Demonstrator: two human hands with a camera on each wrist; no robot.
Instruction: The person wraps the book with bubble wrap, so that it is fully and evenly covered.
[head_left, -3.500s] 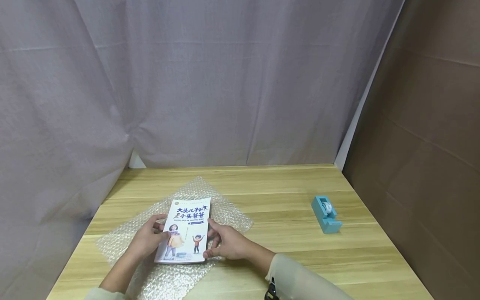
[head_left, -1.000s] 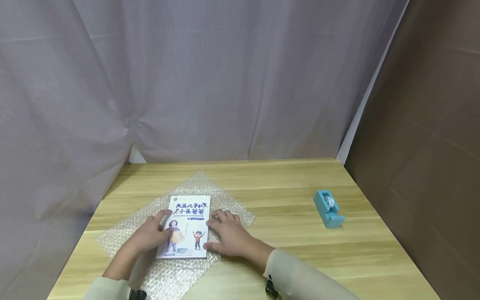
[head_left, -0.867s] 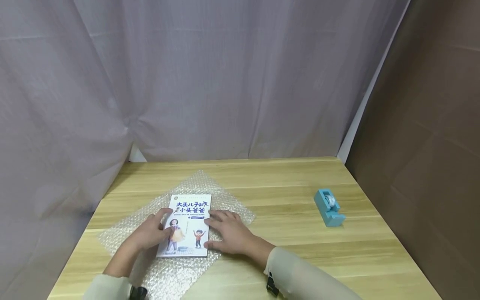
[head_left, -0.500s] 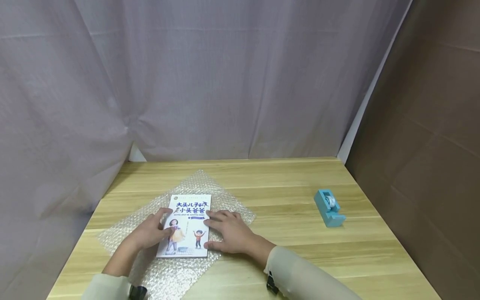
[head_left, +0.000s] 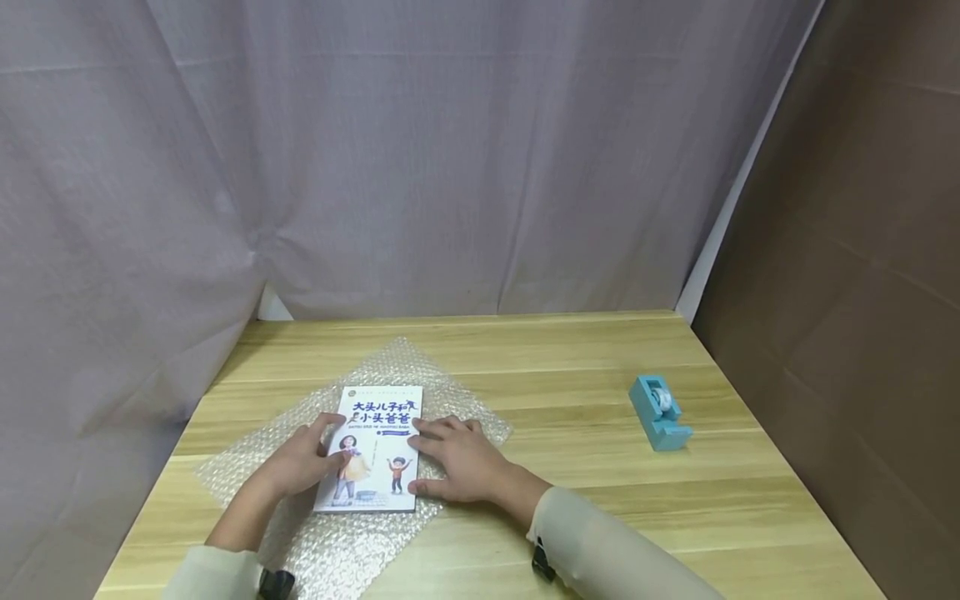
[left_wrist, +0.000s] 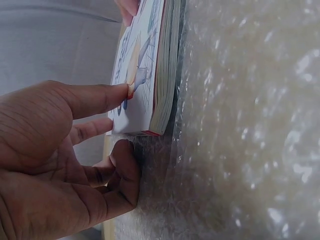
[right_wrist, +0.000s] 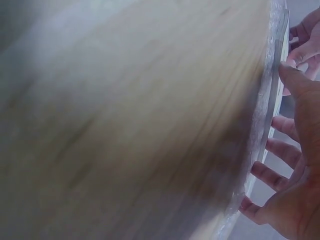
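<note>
A paperback book point(head_left: 378, 450) with a white illustrated cover lies flat, face up, on a sheet of bubble wrap point(head_left: 345, 554). On its left side rests my left hand point(head_left: 298, 460). In the left wrist view, that thumb point(left_wrist: 102, 100) lies straight on the cover, and the index finger touches near the edge. Its other fingers bend down onto the bubble wrap beside the book. Along the opposite edge lies my right hand point(head_left: 465, 462), thumb and fingers spread and fairly straight, touching the book. The right wrist view shows those fingers point(right_wrist: 272, 175) apart along the edge.
A blue tape dispenser point(head_left: 660, 414) with a roll of clear tape stands at the right of the wooden table point(head_left: 570, 517). Grey cloth point(head_left: 390, 167) hangs behind the table, and a brown panel point(head_left: 847, 317) rises at the right.
Since the oldest frame, the right fingers have straightened and spread beside the book, which has settled flatter on the bubble wrap. Over the last second, hands and book stay almost still.
</note>
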